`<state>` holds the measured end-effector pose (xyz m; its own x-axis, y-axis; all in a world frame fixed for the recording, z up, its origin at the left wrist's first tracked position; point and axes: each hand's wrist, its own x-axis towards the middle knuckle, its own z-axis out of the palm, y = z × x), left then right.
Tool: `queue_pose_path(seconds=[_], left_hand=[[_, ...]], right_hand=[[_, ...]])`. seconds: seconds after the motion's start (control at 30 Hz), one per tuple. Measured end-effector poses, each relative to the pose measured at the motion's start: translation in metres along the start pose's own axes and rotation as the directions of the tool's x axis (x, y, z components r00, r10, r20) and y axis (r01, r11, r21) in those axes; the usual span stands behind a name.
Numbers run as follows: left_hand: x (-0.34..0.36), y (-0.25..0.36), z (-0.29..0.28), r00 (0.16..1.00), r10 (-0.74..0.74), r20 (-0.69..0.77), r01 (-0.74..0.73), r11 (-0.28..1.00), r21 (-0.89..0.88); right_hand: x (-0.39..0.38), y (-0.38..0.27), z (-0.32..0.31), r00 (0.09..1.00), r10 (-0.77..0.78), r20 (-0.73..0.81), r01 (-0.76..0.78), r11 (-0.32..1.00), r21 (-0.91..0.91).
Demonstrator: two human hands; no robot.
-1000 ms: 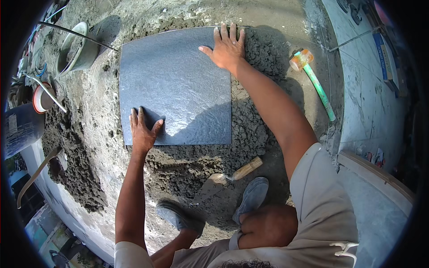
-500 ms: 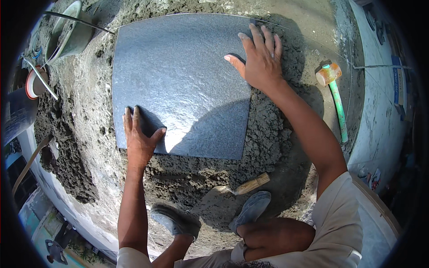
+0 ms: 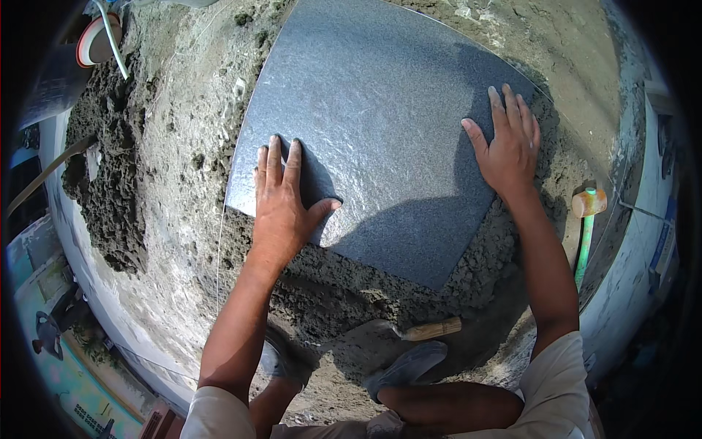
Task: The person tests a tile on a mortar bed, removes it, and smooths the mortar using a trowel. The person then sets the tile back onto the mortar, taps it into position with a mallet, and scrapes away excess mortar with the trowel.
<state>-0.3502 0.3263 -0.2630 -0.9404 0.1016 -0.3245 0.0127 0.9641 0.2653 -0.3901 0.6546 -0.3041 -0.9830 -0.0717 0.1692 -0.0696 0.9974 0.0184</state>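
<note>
A large dark grey stone-look tile (image 3: 380,124) lies on a bed of rough wet mortar (image 3: 322,293). My left hand (image 3: 281,208) rests open on its near left part, fingers pointing away and thumb stretched to the right. At the right edge, close to the far right corner, my right hand (image 3: 508,157) presses flat with fingers slightly spread. Neither hand holds anything. Between the tile and my shoes lies a trowel with a wooden handle (image 3: 433,329), its blade partly in shadow. A mallet with a green handle (image 3: 587,208) lies right of my right arm.
Loose dark mortar (image 3: 110,190) is heaped at the left, with a wooden tool handle (image 3: 51,175) reaching into it. A red-rimmed bucket (image 3: 86,42) stands at the far left. A thin string (image 3: 221,256) runs beside the tile. Another person (image 3: 48,335) is at lower left.
The whole view has shifted and turned, so tile, mallet and trowel appear lower and farther right. My left hand sits a little farther right along the tile's near edge; both hands remain on the tile.
</note>
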Motion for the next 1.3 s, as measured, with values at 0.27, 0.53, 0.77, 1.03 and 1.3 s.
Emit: queue_pose_path(seconds=[0.27,0.53,0.77,1.03,1.3], left_hand=[[0.000,0.002,0.002,1.000,-0.012,0.028,0.011,1.000,0.014],[0.001,-0.017,-0.005,0.983,0.098,-0.153,-0.113,0.989,-0.095],[-0.009,-0.021,-0.003,0.927,0.226,-0.298,-0.296,0.930,-0.218],[0.005,0.003,0.023,0.963,0.162,-0.217,-0.222,0.932,-0.288],[0.004,0.000,0.027,0.945,0.164,-0.283,-0.252,0.917,-0.310]], right_hand=[[0.000,-0.010,-0.003,1.000,0.006,-0.002,-0.007,0.999,-0.034],[0.029,-0.071,-0.019,0.949,-0.306,-0.076,0.314,0.903,0.293],[0.185,-0.096,0.003,0.985,-0.152,-0.087,0.175,0.809,0.562],[0.331,-0.162,0.035,0.929,-0.044,0.367,-0.099,0.927,0.362],[0.354,-0.181,0.051,0.923,-0.233,0.306,0.053,0.865,0.498]])
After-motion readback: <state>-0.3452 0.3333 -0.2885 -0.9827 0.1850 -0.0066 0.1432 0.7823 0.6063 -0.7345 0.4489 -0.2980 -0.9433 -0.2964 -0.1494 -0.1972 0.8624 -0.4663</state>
